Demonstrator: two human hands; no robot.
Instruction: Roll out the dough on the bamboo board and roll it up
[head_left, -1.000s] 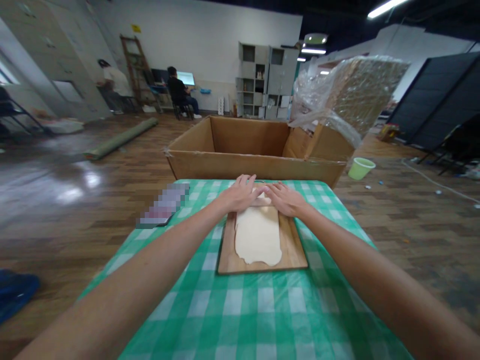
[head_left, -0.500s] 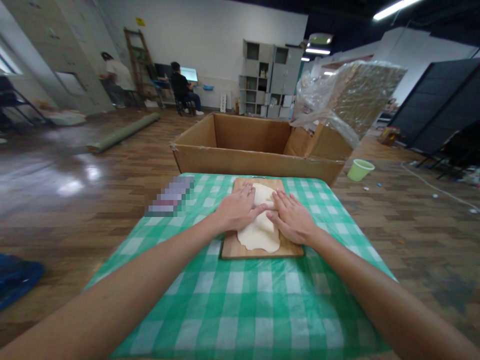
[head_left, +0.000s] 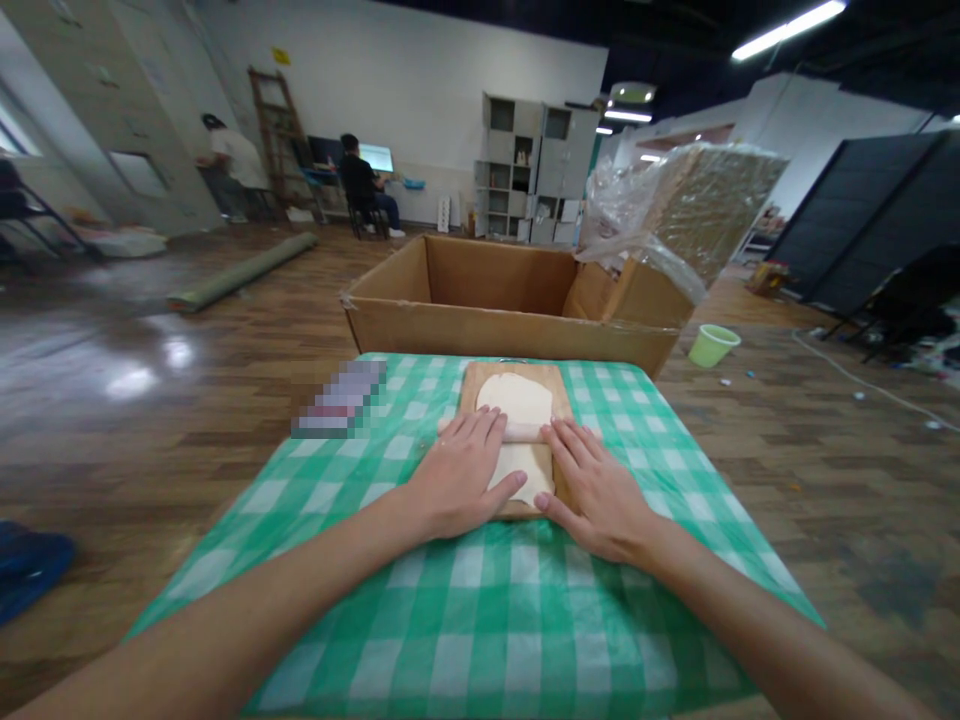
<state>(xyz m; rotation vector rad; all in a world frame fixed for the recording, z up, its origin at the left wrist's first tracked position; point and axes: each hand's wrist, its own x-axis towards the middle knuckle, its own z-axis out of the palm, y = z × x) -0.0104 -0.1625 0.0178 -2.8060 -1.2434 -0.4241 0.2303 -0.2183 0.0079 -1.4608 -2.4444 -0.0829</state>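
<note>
A flat sheet of pale dough (head_left: 517, 398) lies on a wooden board (head_left: 469, 388) on a table with a green-and-white checked cloth (head_left: 487, 620). A pale rolling pin (head_left: 523, 432) lies across the dough near the board's middle. My left hand (head_left: 461, 480) rests flat on the pin's left part, fingers stretched forward. On the pin's right part my right hand (head_left: 596, 490) lies flat in the same way. Both palms cover the near half of the board and dough.
A pixelated flat object (head_left: 341, 400) lies on the cloth left of the board. An open cardboard box (head_left: 502, 335) stands just beyond the table, with a plastic-wrapped bundle (head_left: 697, 200) at its right. A green cup (head_left: 710, 345) sits on the floor. Two people (head_left: 360, 185) are far back.
Both hands have drawn back toward me along the board with the rolling pin, from its far end to its near half, which uncovers the far part of the dough.
</note>
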